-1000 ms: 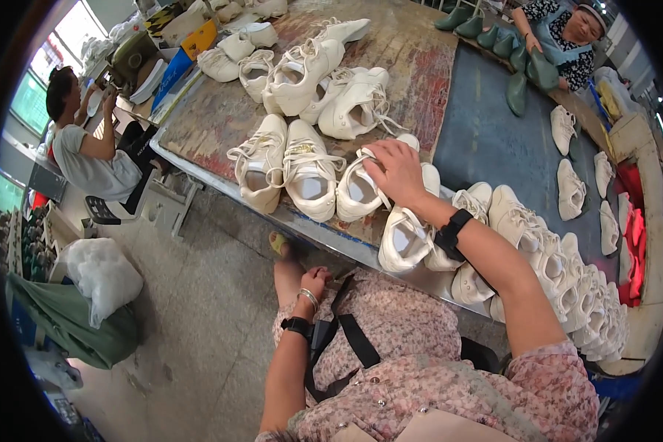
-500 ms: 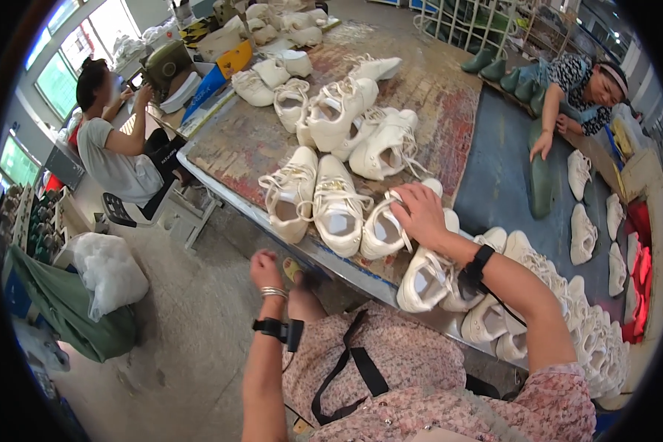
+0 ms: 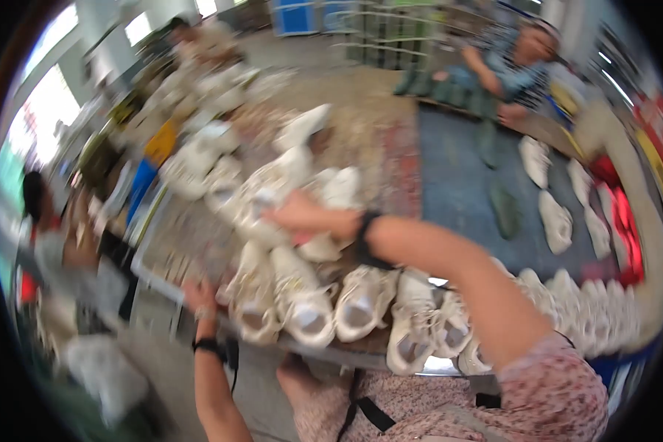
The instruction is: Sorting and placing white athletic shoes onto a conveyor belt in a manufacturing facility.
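Observation:
My right hand [image 3: 298, 212] reaches across the table to a small heap of cream lace-up shoes. Its fingertips are at the collar of one shoe [image 3: 276, 180]; motion blur hides whether they grip it. At the table's front edge, my left hand [image 3: 200, 296] has its fingers apart and holds nothing, close beside the leftmost shoe [image 3: 252, 298] of the front row. Next to that shoe stand a second shoe [image 3: 302, 302] and a third shoe [image 3: 361, 306], openings toward me. Another cream shoe [image 3: 323, 247] lies partly under my right wrist.
A long row of cream shoes [image 3: 567, 306] runs along the front edge to the right. Loose shoes [image 3: 554, 221] and a green shoe last [image 3: 504, 210] lie on the dark mat [image 3: 449, 199]. Across the table a person [image 3: 523, 70] works; others sit at left and far back.
My right hand has left the front-row shoe and moved to the heap behind. My left hand has come up to the table edge. The view has shifted; the co-worker's hand is off the green last.

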A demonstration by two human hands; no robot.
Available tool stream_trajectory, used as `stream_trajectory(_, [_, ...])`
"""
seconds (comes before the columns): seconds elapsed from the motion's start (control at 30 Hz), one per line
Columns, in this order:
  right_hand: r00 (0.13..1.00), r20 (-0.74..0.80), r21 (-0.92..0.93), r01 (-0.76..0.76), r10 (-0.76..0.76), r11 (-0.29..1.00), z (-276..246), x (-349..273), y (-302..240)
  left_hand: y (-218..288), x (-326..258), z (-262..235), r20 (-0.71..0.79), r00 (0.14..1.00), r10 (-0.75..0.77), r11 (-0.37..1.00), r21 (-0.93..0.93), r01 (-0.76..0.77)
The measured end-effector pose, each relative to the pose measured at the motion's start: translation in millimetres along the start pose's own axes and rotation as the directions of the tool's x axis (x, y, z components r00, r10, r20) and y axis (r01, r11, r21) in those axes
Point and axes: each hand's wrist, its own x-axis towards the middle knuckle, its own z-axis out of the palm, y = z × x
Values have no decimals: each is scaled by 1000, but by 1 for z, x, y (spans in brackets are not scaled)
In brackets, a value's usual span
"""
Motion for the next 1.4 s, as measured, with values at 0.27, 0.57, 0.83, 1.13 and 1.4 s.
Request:
stream_trajectory(0.27, [962, -274, 15, -1, 5, 1000, -137, -4, 48, 43, -6, 26, 201, 947, -253, 867, 482, 129])
stream_trajectory(0.57, [899, -433, -561, -328, 68, 760, -358, -230, 325, 72, 0, 28, 129, 980, -151, 900, 428, 82])
stream_trajectory(0.83, [570, -217, -852, -507, 793, 131, -372, -166, 171, 71, 11, 3, 133, 915, -382, 897, 294, 332])
stream_trajectory(1.13, [803, 361, -727, 560, -473, 397, -190, 174, 22, 76, 15, 9, 146, 917, -372, 894, 321, 312])
stream_trajectory(1.4, [973, 226, -974, 224, 50, 36, -76, 263, 32, 74, 21, 0, 124, 929, -349, 905, 300, 301])
